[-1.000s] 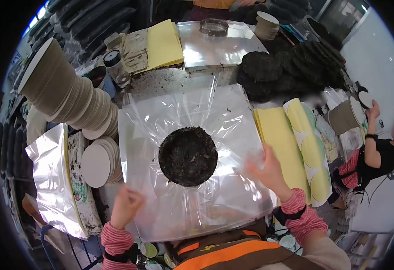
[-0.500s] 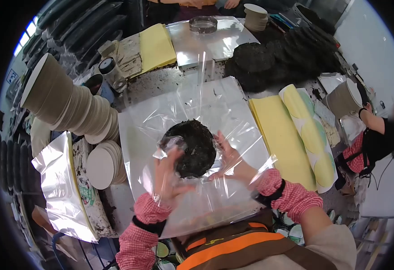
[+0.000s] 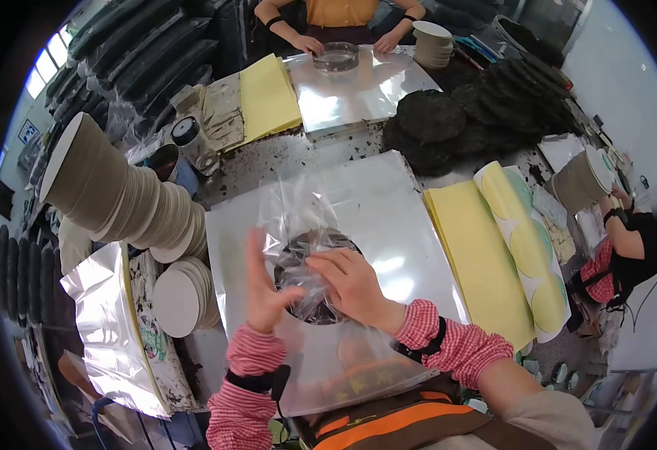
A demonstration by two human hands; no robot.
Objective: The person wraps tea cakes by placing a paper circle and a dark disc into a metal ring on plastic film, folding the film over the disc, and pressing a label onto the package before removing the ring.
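Note:
A dark round cake (image 3: 347, 244) of pressed, leafy-looking material lies on a shiny silver sheet (image 3: 403, 225) in front of me. Clear plastic film (image 3: 298, 206) is bunched over its top, with loose folds rising at the far side. My right hand (image 3: 352, 289) presses its fingers, held close together, onto the gathered film over the cake. To the left of the cake, my left hand (image 3: 264, 289) is open, thumb and fingers apart, slightly blurred, with its thumb against the film. The hands and film cover much of the cake.
Stacked cardboard discs (image 3: 137, 199) stand at left, beside silver foil sheets (image 3: 103, 322). Yellow paper (image 3: 478, 255) and round-label sheets (image 3: 520, 244) lie at right. Dark round cakes (image 3: 429, 116) are piled at the back. Across the table, a person's hands hold a clear ring (image 3: 336, 57).
The film, spread wide around the cake before, is now gathered on top. My right hand has moved left onto it. The person opposite has come further into view, hands at the ring.

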